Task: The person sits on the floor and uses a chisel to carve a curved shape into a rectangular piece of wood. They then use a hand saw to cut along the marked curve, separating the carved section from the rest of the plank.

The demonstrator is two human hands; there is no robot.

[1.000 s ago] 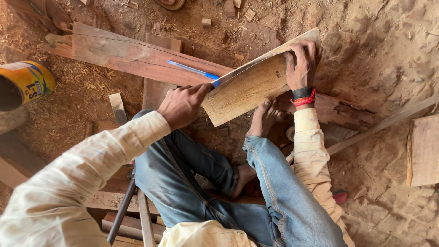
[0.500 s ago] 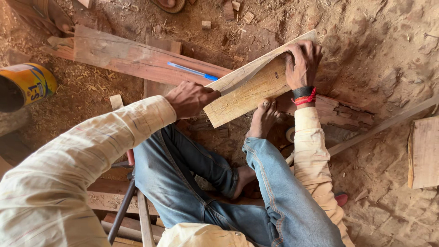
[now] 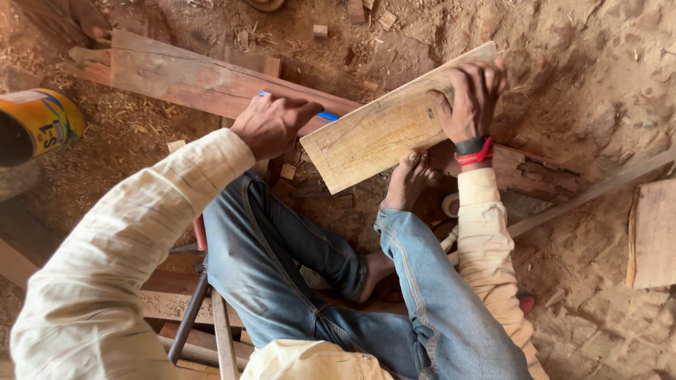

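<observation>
Right hand [image 3: 470, 95] grips the pale rectangular wooden board [image 3: 384, 130]; left hand [image 3: 271, 123] closed on blue pen [image 3: 325, 115], board barely marked

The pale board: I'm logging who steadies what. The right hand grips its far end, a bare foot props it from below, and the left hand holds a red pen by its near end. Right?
Nearly. In the head view the pen in the left hand is blue, not red. The right hand grips the far end of the pale board, and a bare foot props it from below.
</observation>
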